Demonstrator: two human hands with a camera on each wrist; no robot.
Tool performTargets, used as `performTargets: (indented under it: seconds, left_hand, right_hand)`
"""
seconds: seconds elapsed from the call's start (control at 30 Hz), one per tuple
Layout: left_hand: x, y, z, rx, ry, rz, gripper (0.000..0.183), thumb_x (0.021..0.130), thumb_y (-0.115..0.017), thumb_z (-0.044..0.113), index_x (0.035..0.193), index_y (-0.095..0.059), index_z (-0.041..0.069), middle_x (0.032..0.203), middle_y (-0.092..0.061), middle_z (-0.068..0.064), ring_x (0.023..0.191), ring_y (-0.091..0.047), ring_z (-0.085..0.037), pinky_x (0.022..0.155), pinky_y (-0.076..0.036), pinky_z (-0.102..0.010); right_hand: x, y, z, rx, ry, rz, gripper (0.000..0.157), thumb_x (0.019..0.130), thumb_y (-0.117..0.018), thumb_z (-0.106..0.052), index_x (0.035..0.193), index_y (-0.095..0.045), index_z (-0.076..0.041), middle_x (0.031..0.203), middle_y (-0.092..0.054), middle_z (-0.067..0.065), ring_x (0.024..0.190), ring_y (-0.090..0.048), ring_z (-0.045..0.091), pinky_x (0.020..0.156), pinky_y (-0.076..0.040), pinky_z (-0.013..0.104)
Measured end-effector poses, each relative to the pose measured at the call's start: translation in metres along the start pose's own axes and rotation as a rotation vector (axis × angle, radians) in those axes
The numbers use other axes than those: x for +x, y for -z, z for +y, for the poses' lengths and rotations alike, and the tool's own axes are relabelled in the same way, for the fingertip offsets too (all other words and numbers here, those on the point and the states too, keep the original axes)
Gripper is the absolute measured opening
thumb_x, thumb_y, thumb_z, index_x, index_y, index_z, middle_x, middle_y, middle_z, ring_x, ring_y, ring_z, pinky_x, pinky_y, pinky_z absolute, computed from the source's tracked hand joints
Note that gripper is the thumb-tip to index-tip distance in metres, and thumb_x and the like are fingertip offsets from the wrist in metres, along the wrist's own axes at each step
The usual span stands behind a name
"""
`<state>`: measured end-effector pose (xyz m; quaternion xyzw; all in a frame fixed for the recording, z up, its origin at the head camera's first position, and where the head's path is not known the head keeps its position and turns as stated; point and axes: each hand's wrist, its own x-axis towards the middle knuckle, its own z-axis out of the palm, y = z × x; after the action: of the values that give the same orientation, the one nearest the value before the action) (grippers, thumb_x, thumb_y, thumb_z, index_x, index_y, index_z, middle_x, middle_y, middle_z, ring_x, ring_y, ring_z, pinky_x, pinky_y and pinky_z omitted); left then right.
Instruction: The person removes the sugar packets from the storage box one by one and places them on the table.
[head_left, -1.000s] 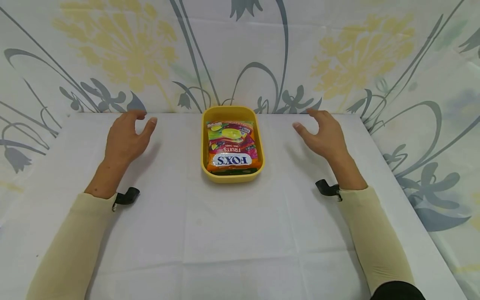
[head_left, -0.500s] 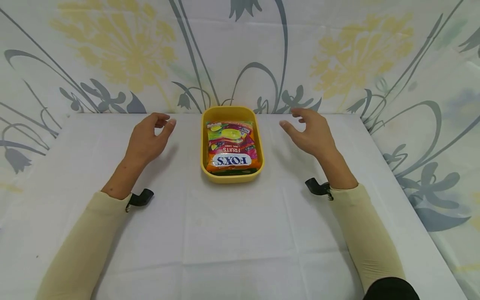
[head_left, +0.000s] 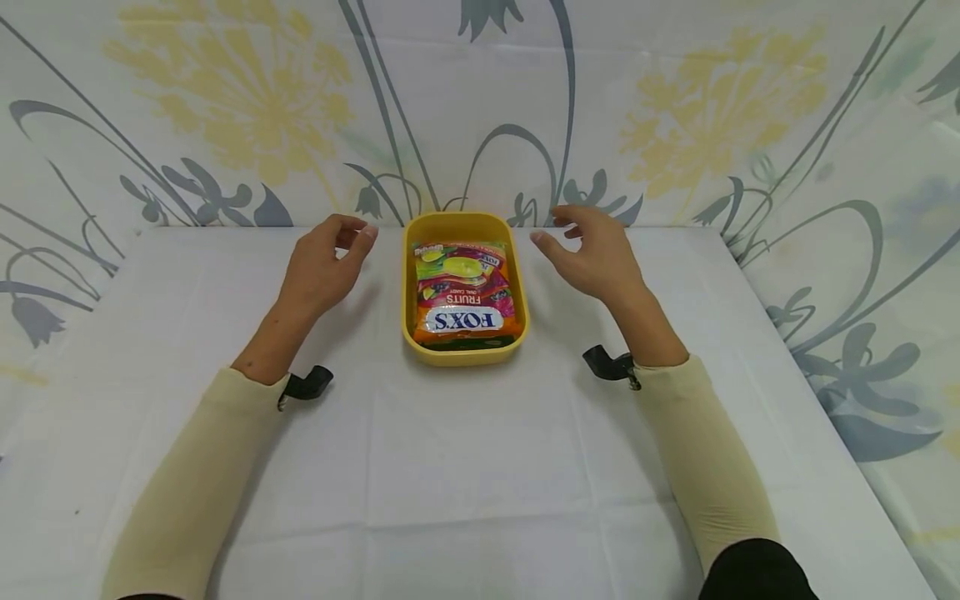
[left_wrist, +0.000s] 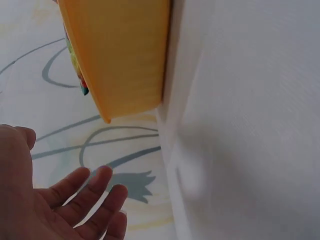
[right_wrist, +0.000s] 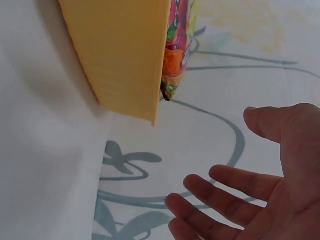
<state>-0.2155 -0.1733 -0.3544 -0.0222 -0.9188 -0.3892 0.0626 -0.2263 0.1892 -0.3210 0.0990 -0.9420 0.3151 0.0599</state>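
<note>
From where I stand, with twelve o'clock farthest from the person: a white-covered table (head_left: 480, 450) meets a floral backdrop (head_left: 480, 100) at its twelve o'clock edge. Yellow tub (head_left: 465, 358): stands upright near that edge; its walls look stiff, light and smooth, so holding both long sides, at three and nine o'clock below the rim, seems steadiest. Candy packet (head_left: 465, 292): lies inside the tub, printed face up, partly above the rim; probably soft and slippery, best pinched by an edge. Left hand (head_left: 322, 265), at the tub's nine o'clock, and right hand (head_left: 596, 257), at three: each keeps thumb and fingers apart, clasps nothing and touches no wall. Wrist cameras (head_left: 309, 383): black, one per wrist
</note>
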Motion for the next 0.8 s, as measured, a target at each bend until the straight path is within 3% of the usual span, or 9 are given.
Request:
performTargets:
  seconds: [0.33,0.53,0.8]
  left_hand:
    - [0.0,-0.015,0.002,-0.043,0.003,-0.059,0.065,0.11,-0.044,0.06,0.146,-0.054,0.008,0.133,-0.065,-0.015,0.124,-0.059,-0.033,0.103,-0.052,-0.052]
    - [-0.001,-0.022,-0.002,-0.128,0.051,-0.134,0.064,0.111,-0.04,0.06,0.145,-0.052,0.006,0.126,-0.068,-0.015,0.116,-0.066,-0.032,0.095,-0.054,-0.048]
    - [0.0,-0.032,-0.005,-0.19,0.098,-0.183,0.059,0.112,-0.044,0.055,0.142,-0.052,0.005,0.123,-0.07,-0.016,0.112,-0.069,-0.031,0.094,-0.055,-0.042]
  right_hand:
    - [-0.004,-0.007,-0.015,0.031,0.03,0.0,0.051,0.106,-0.065,-0.037,0.146,-0.061,-0.005,0.136,-0.067,0.016,0.123,-0.064,0.037,0.103,-0.054,0.052]
    - [-0.006,-0.013,-0.021,0.09,0.019,-0.068,0.047,0.105,-0.065,-0.033,0.144,-0.063,-0.006,0.132,-0.069,0.014,0.119,-0.066,0.033,0.099,-0.057,0.049]
    - [-0.01,-0.023,-0.028,0.115,-0.001,-0.127,0.047,0.105,-0.067,-0.03,0.144,-0.061,-0.006,0.13,-0.07,0.012,0.117,-0.064,0.029,0.096,-0.058,0.046]
